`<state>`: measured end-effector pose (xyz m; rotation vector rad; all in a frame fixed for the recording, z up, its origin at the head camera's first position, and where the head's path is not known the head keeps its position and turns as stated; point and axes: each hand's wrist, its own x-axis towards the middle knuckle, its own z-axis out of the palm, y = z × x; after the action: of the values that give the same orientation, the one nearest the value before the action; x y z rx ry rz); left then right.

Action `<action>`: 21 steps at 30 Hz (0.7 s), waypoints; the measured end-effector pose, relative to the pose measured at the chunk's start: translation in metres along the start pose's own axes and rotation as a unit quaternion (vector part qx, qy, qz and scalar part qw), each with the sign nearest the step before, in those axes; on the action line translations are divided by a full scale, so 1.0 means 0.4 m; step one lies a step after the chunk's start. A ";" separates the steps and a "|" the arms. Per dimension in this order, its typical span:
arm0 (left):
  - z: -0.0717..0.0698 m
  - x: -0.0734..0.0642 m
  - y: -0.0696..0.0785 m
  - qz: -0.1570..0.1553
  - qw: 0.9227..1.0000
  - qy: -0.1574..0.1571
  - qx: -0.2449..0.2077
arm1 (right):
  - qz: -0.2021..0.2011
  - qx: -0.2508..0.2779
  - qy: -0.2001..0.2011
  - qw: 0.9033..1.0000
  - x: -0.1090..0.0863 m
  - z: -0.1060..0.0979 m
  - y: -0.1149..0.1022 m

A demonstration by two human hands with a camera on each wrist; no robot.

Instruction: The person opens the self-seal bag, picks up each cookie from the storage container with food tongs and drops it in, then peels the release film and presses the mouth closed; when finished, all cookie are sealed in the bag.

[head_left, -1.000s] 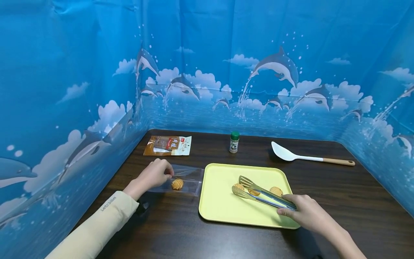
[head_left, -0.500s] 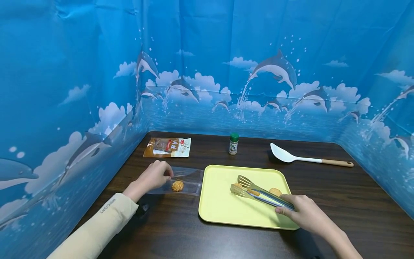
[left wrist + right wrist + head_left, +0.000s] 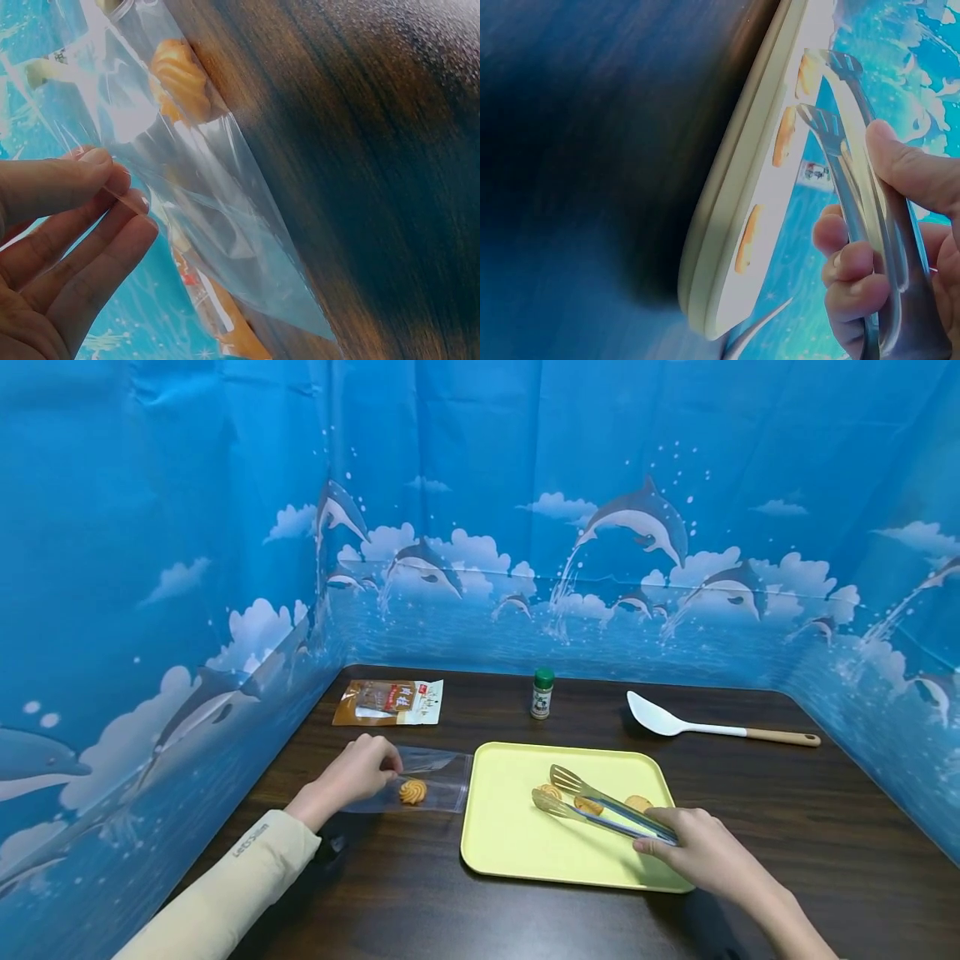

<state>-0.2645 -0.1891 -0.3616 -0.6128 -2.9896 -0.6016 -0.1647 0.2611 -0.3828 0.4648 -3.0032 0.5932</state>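
My left hand (image 3: 360, 770) pinches the upper film of a clear zip bag (image 3: 217, 202), lifting it a little. Inside the bag lies one swirled cookie (image 3: 412, 791). Metal tongs (image 3: 615, 808) with slotted ends are gripped in my right hand (image 3: 701, 852), thumb on one arm and fingers curled round the other. Their two ends stand apart over the yellow tray (image 3: 510, 852). Three cookies are on that tray: a swirled cookie (image 3: 550, 791) and a middle cookie (image 3: 588, 806) by the tong ends, and a round cookie (image 3: 638, 803) farther right, near my fingers.
A brown and white food packet (image 3: 387, 702) lies behind the bag. Behind the tray stands a small green-capped shaker bottle (image 3: 542, 693). At the back right rests a white spatula (image 3: 660, 717) with a wooden handle. Blue dolphin-print curtain (image 3: 480, 510) encloses the dark wood table (image 3: 420, 893).
The tongs and my right hand have shifted slightly left over the tray. My left hand keeps its pinch on the bag, and the cookies look unmoved.
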 end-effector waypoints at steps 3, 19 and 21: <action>-0.002 -0.007 -0.005 -0.007 1.000 -0.003 0.000 | -0.012 0.000 0.000 1.000 0.011 0.002 -0.010; -0.003 0.012 0.011 -0.006 1.000 -0.003 0.002 | -0.035 0.007 0.019 0.999 0.003 -0.001 -0.031; -0.005 0.011 0.011 -0.011 1.000 -0.001 0.004 | -0.042 0.007 0.024 0.999 0.006 -0.001 -0.036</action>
<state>-0.2668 -0.1844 -0.3578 -0.5817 -3.0021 -0.5919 -0.1626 0.2481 -0.3768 0.5669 -2.9196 0.6104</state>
